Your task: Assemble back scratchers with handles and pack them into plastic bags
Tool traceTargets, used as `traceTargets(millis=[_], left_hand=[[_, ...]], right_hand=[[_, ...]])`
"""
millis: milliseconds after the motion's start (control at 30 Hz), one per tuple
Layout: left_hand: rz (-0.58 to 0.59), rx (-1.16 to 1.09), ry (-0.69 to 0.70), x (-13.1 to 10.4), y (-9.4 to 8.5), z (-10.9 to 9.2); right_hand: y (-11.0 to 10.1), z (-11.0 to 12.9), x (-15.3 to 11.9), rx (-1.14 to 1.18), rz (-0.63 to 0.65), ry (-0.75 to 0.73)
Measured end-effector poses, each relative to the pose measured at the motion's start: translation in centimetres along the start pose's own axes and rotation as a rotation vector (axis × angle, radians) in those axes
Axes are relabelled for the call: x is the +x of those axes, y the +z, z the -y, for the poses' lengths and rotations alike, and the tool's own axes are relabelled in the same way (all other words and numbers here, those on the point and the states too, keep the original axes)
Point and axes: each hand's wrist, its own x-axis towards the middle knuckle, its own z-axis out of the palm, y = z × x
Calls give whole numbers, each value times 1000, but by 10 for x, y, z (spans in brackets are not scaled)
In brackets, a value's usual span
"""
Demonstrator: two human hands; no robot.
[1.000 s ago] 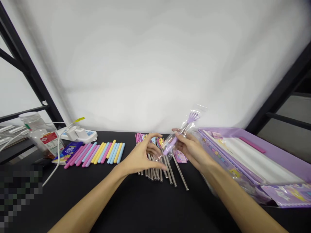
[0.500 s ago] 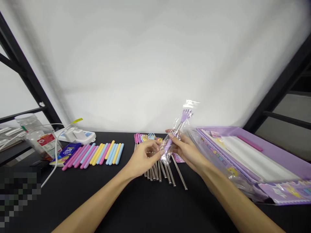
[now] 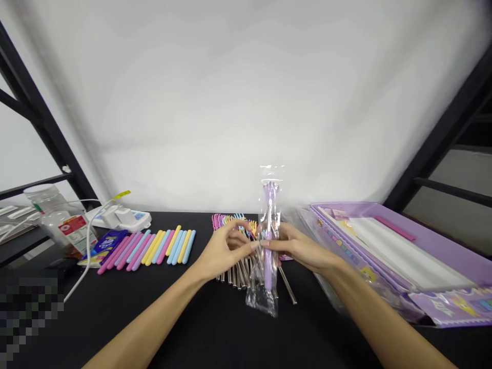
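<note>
A purple back scratcher (image 3: 268, 266) stands nearly upright inside a clear plastic bag (image 3: 263, 303). My right hand (image 3: 302, 247) is closed around it from the right, thumb across the handle. From the left, my left hand (image 3: 226, 250) pinches the bag's edge between thumb and fingers; the fingertips are partly hidden. Behind and below the hands lies a bunch of metal rods (image 3: 239, 277) with pink, yellow and blue claw heads (image 3: 221, 220), partly covered by my hands and the bag.
Several coloured handles (image 3: 154, 247) lie in a row on the black table (image 3: 215, 328). Further left are a blue packet (image 3: 107, 245), a clear jar (image 3: 57, 220), a power strip (image 3: 134, 219) and a white cable (image 3: 89, 241). A purple box (image 3: 346, 209) with plastic wrapping stands on the right.
The bagged back scratcher has turned from leaning right to nearly upright, and its lower end has swung down into view. My right hand has shifted slightly lower.
</note>
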Motion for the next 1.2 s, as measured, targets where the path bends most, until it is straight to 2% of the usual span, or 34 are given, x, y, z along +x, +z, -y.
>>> traceTargets(millis=[100,200,333,433,500,567,633,700,733,800,900,1000,1200], left_hand=[[-179,5,147,1,1,-7],[-271,39,208,3,-1,-12],[-376,17,184,6,-7,-9],[-347,-69,146,7,-8,-3],[-290,-113,146,7,-7,0],[-225,-118,141,6,-6,3],[-179,-60,122,4,-3,5],[-158,17,102,3,0,7],[-151,41,93,2,2,8],[-133,54,77,1,4,9],[-109,56,56,-1,7,10],[-91,68,37,-2,9,11],[-43,100,3,-3,11,9]], right_hand=[[3,1,-4,-51,172,91],[11,-1,-7,-64,408,204],[21,-4,-8,-79,622,271],[18,0,-7,-136,696,332],[8,4,-6,-212,581,317],[-6,7,-5,-382,281,197],[-23,5,-5,-659,-63,55],[-40,-1,-5,-967,-274,-26],[-47,-6,-5,-1087,-302,-43],[-58,-15,-6,-1226,-267,-41],[-63,-23,-6,-1275,-154,66],[-61,-22,-5,-1259,-101,147],[-62,-21,-3,-1210,-113,0]])
